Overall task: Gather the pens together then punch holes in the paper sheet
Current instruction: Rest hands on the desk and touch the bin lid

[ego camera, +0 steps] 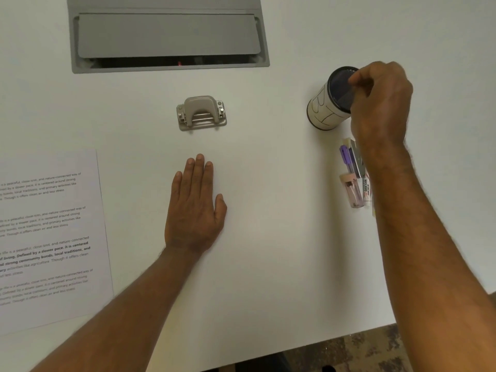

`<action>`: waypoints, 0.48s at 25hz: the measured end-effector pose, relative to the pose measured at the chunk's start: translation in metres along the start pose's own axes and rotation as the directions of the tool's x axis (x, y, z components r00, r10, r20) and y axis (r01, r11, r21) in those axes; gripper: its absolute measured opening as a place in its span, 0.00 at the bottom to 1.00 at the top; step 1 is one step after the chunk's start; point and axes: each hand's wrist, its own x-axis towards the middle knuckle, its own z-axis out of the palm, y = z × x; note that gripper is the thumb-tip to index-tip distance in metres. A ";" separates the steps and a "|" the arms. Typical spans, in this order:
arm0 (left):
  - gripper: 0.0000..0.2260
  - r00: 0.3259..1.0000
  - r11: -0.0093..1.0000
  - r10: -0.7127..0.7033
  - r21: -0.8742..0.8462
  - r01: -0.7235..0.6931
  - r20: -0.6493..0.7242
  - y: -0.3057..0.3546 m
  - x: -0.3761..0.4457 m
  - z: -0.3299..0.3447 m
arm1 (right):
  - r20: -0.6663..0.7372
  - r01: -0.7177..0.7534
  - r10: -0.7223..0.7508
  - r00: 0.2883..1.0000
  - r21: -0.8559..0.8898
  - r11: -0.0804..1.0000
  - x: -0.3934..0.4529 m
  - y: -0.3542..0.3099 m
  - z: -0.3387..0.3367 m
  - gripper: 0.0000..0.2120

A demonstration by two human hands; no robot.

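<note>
White table [268, 237]: right hand [381, 108] grips cup [326, 106] rim, left hand [194, 208] flat.

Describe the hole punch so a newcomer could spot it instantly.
Start at the grey hatch set into the white table at the far edge. Just nearer than it, beyond the fingertips of the flat left hand, sits the small beige metal hole punch. It stands alone, the only squat hinged tool with a rounded lever.
</note>
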 end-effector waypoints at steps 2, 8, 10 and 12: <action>0.30 1.000 1.000 0.003 0.002 -0.003 -0.007 0.000 0.000 0.000 | -0.008 0.015 -0.014 1.000 0.019 1.000 -0.001 0.000 -0.001 0.10; 0.30 1.000 1.000 0.001 -0.002 -0.001 0.012 0.000 0.001 0.002 | -0.029 0.054 -0.054 0.998 0.020 0.998 -0.004 -0.003 -0.004 0.10; 0.30 1.000 1.000 0.000 -0.004 0.000 0.009 0.000 0.000 0.002 | -0.066 0.086 -0.083 0.994 0.040 0.996 -0.008 -0.005 -0.003 0.08; 0.30 1.000 1.000 0.003 -0.005 -0.003 0.014 -0.001 0.000 0.003 | -0.084 0.091 -0.085 0.993 0.083 0.992 -0.009 -0.006 -0.003 0.08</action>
